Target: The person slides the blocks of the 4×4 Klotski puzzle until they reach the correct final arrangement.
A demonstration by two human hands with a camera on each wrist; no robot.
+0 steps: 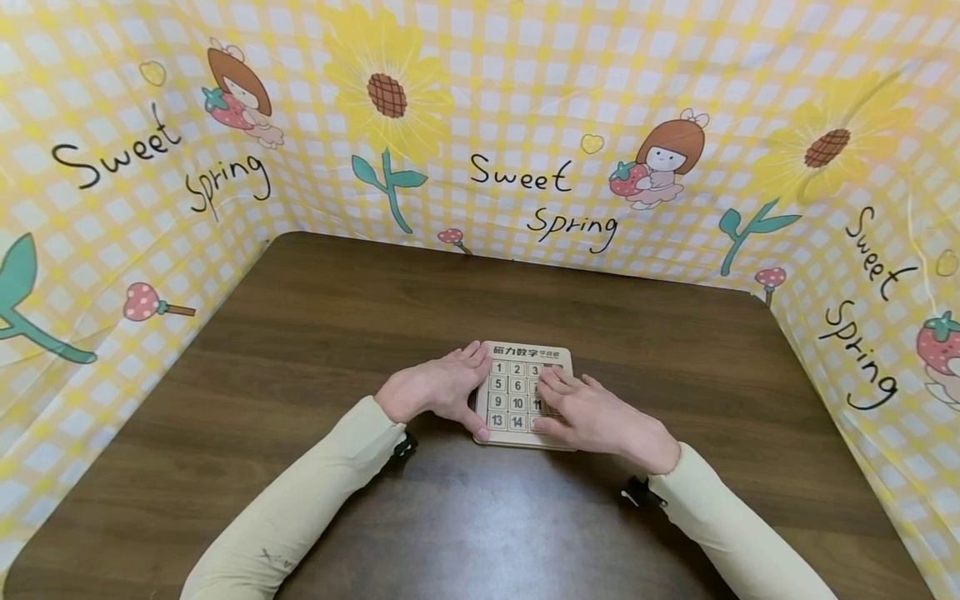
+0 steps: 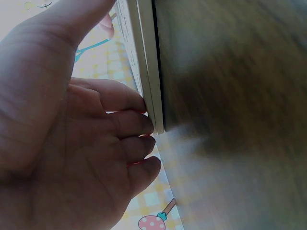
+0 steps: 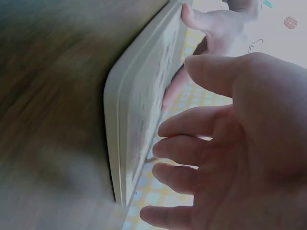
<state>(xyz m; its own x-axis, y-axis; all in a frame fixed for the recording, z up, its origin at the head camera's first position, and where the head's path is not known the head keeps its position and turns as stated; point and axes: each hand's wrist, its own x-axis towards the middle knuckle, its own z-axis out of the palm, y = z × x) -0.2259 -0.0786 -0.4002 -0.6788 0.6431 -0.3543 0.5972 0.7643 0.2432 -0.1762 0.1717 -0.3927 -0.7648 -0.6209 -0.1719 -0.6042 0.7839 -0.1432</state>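
Observation:
A wooden number slide puzzle (image 1: 517,438) lies flat on the table, its numbered tiles in rows under a printed heading. My left hand (image 1: 444,387) rests along the puzzle's left edge, thumb near the lower left corner and fingers by the upper one. Over the right part of the board reaches my right hand (image 1: 600,412), fingers fairly straight above the tiles and hiding several of them. In the right wrist view the fingers (image 3: 180,148) are spread beside the puzzle's face; whether they touch a tile I cannot tell. A brown patch of the board shows near the top right.
The dark brown wooden table (image 1: 360,308) spreads around the puzzle. A yellow checked cloth (image 1: 510,100) with flowers and lettering stands along the table's back and both sides. Dark straps or devices sit under both wrists, by the pale sleeves (image 1: 300,500).

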